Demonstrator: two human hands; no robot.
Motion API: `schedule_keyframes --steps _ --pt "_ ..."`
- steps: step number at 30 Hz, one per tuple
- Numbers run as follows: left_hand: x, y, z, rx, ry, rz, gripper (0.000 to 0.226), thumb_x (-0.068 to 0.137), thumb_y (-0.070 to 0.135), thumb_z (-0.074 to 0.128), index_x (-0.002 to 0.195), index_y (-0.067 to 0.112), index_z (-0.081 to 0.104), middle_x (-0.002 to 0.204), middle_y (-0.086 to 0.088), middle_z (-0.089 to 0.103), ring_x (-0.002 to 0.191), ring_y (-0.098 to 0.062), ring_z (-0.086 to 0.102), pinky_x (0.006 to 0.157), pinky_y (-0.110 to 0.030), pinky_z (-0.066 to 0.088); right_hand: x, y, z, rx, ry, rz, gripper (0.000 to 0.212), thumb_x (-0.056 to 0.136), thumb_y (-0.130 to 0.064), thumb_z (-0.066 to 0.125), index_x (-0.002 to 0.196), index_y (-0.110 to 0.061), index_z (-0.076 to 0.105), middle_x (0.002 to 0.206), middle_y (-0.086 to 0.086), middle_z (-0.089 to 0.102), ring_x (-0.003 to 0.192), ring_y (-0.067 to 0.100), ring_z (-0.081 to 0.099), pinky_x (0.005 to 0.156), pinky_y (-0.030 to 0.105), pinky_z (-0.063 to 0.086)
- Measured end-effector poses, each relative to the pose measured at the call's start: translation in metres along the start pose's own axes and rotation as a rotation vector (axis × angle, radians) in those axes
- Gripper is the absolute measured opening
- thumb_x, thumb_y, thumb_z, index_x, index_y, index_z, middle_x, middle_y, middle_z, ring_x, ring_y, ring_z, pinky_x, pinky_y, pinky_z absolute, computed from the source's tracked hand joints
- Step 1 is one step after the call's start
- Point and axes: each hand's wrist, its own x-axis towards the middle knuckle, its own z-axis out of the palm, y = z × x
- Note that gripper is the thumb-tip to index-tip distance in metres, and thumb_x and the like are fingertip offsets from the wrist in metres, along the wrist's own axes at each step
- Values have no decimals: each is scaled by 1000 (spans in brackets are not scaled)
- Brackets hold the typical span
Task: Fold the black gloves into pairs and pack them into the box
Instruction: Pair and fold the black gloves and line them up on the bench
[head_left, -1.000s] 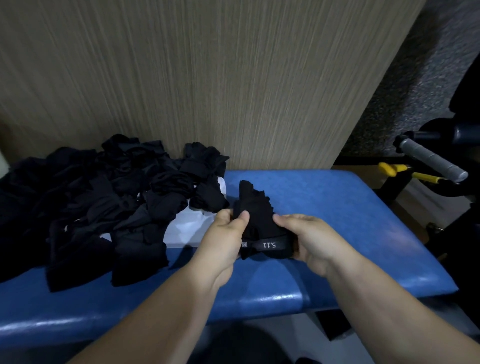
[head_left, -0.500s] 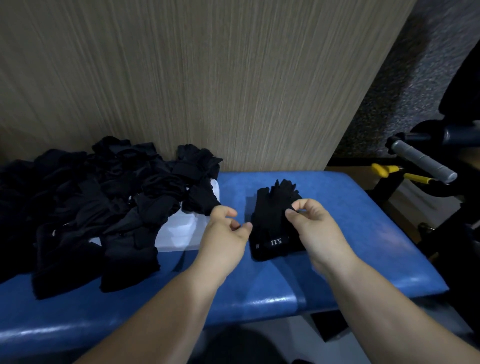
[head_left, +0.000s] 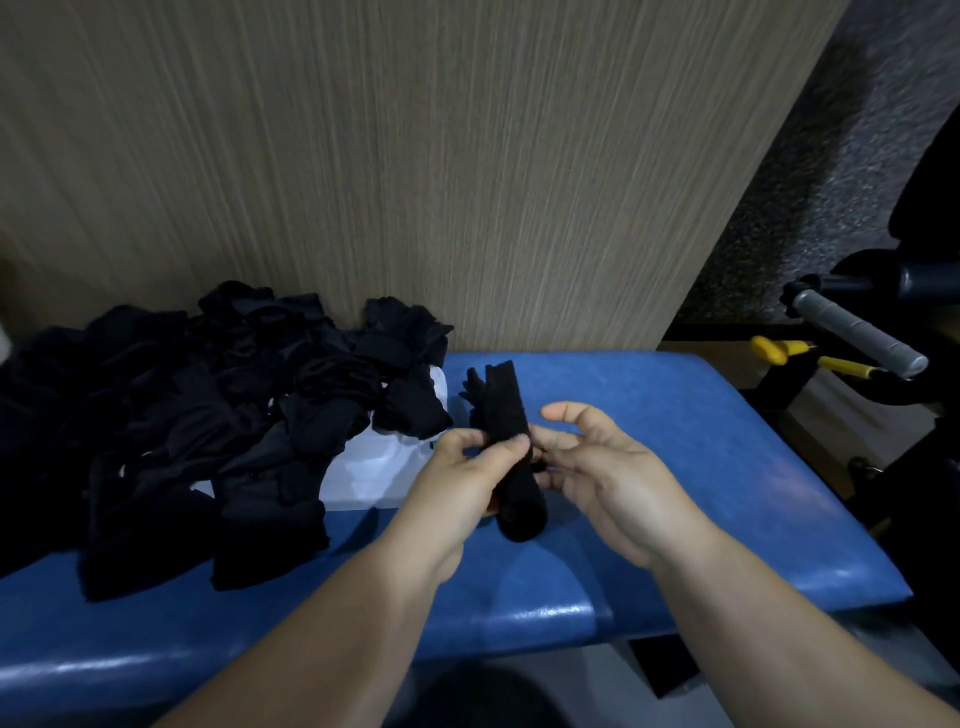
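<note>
A white box is noted on the blue padded counter, largely buried under a loose heap of black gloves in soft matt fabric; its contents cannot be made out. A pair of gloves, rolled into a narrow cylinder with the finger ends pointing toward the wood-grain wall panel, is gripped just right of the box by the left hand. The right hand is held open beside the roll, fingers relaxed.
</note>
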Motion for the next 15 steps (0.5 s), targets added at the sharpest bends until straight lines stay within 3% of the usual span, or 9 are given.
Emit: schedule_keyframes --steps 3,7,9,11,13,15 --pt "1 1 -1 -31 28 -52 19 88 13 58 107 16 57 105 -13 70 100 -27 66 94 -48 49 4 1 -5 -94 157 -59 31 94 11 41 103 -16 53 102 8 73 82 14 63 71 26 49" --pt "3 1 -2 -181 10 -74 26 91 -1 40 109 7 58 107 -20 68 92 -28 63 92 -47 49 11 8 -23 -436 514 -116 18 89 -4 56 85 -21 55 75 0 65 67 15 54 67 32 44" --pt "2 2 -1 -267 -4 -83 32 92 -2 36 110 8 60 106 -20 68 90 -29 63 85 -45 51 14 10 -31 -575 536 -29 9 93 -19 56 84 -18 58 74 3 63 65 16 54 66 37 46" --pt "1 4 0 -328 -35 -87 36 91 -2 32 107 9 62 103 -19 69 86 -29 64 76 -42 52 16 11 -35 -599 499 101 30 95 -35 52 86 -9 61 74 6 63 64 20 56 64 38 49" --pt "-3 7 2 -358 -64 -100 36 92 -1 30 103 10 62 102 -19 69 82 -29 64 68 -38 51 17 12 -34 -541 456 216 48 92 -50 48 86 -6 65 72 8 65 68 25 63 70 42 55" --pt "-5 6 4 -371 -84 -120 34 93 2 30 108 8 60 107 -22 68 86 -31 64 64 -35 53 14 9 -32 -371 443 300 47 98 -47 44 85 -8 67 71 7 68 68 26 65 64 36 56"
